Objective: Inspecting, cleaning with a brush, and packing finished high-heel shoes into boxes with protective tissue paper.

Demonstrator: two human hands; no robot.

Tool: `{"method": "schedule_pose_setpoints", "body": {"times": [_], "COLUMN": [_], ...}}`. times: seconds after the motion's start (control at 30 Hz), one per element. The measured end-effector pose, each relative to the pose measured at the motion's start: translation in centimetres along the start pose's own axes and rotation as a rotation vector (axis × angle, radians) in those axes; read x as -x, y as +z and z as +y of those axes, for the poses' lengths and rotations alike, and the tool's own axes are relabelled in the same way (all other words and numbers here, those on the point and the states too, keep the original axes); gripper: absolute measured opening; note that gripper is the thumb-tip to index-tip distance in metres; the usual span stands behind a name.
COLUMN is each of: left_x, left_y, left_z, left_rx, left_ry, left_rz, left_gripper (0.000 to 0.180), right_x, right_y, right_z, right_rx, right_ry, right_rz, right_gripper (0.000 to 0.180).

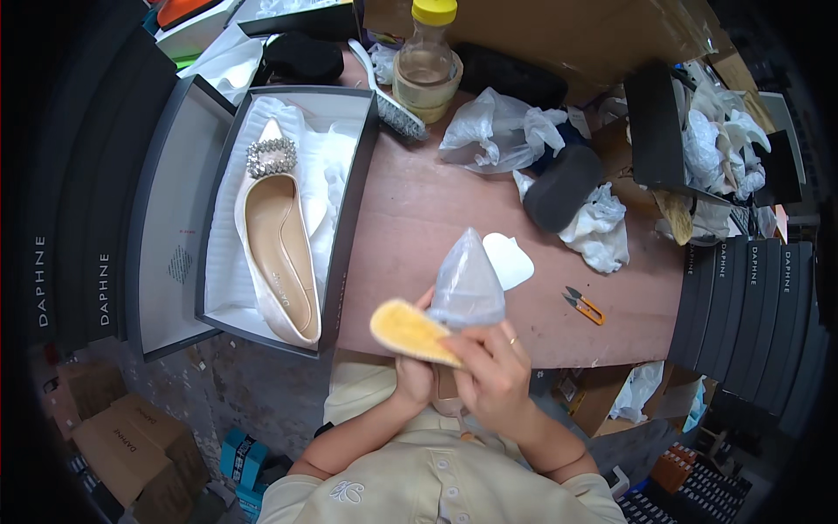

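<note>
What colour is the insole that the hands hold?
The insole is yellow, seen best in the head view.

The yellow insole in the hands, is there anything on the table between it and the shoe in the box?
Nothing visible. Both hands, left hand and right hand, hold the yellow insole with a clear plastic bag. Only bare table and the box wall lie before the shoe.

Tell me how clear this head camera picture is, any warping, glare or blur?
Head view: strong fisheye warp, the shoe box edges bow and the corners go black; lighting is soft and even with faint shadows; slight sheen on the plastic bag above the yellow insole; both hands look sharp.
</note>
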State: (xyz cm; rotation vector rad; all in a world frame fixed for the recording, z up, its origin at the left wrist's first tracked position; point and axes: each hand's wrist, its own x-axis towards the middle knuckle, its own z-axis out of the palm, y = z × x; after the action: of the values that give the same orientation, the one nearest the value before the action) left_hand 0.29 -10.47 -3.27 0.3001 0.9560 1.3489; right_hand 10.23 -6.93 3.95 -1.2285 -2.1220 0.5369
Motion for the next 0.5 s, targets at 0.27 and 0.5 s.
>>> {"method": "schedule_pose_setpoints", "body": {"times": [0.27, 0.5], "left_x": [-0.6, -4.2], "left_y": [-0.1, 2.0], "left_z": [0.8, 5.1], "left_rx": [-0.059, 0.333], "left_ry": [-0.103, -0.387], "left_rz": [0.101, 0.127], "left_gripper": [0.051, 0.061], "right_x": [-1.0, -2.0], "right_y": [-1.8, -11.3], "right_z": [0.3, 10.4], "right_rx": [-0.249, -0.134], "right_ry": [0.217, 0.465], "right_rz": [-0.015, 0.721], "right_gripper": [0.014, 0.02]}}
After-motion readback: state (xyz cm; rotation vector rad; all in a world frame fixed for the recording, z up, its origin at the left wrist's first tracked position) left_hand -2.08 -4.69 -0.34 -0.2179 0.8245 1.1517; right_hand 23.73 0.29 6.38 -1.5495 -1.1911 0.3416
